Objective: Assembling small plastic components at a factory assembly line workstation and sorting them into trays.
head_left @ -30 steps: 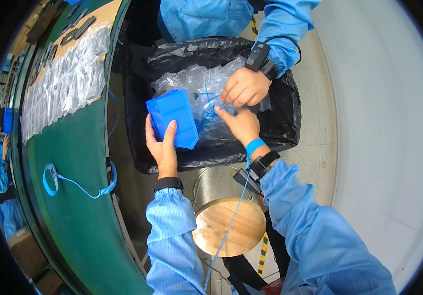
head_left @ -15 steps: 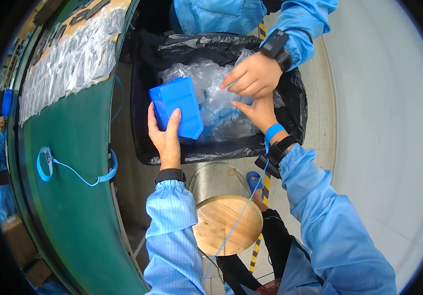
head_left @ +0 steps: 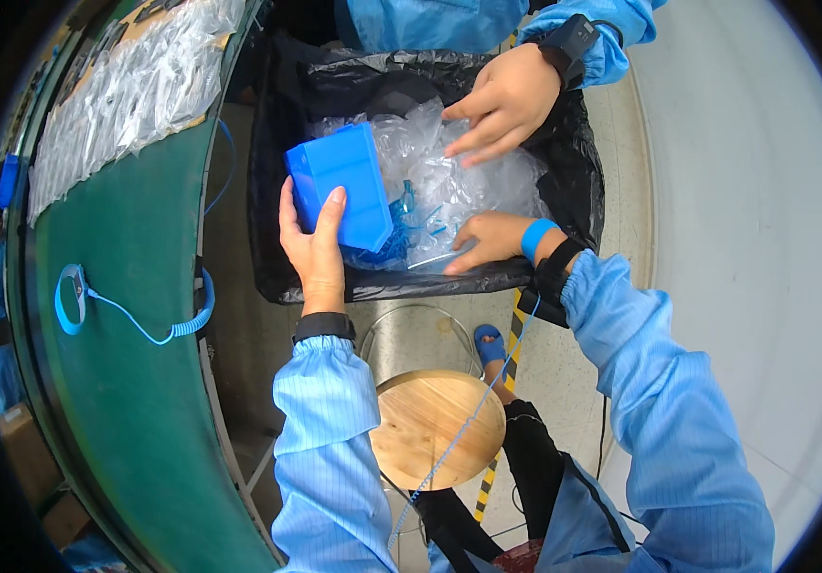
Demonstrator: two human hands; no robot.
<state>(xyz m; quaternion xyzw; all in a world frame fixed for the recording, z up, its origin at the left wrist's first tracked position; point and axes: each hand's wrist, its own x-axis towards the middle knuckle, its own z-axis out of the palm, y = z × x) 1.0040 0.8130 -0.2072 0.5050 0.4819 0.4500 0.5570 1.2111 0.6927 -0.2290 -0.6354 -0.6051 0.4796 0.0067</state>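
Observation:
My left hand (head_left: 313, 250) grips a blue plastic parts bin (head_left: 339, 186) by its lower left side, fingers behind and thumb on its face. The bin is tilted over a container lined with a black bag (head_left: 282, 272). Inside the liner lies a heap of crumpled clear plastic bags (head_left: 497, 191), with small blue strips (head_left: 409, 218) among them beside the bin. My right hand (head_left: 492, 239) is low over the near right part of the heap, thumb and fingers apart, slightly blurred. From the far side, a co-worker's hand (head_left: 511, 105) hovers over the bags with fingers spread.
A green-topped bench (head_left: 134, 382) runs along the left, carrying a row of clear-bagged parts (head_left: 134, 105) and a blue wrist strap (head_left: 72, 298) with a coiled cord. A round wooden stool (head_left: 437, 425) stands below. Another cord (head_left: 473, 411) runs down from my right wrist.
My right hand has moved down, away from the co-worker's hand, toward the near side of the liner. The co-worker's hand has lifted and spread its fingers. More blue strips show beside the bin.

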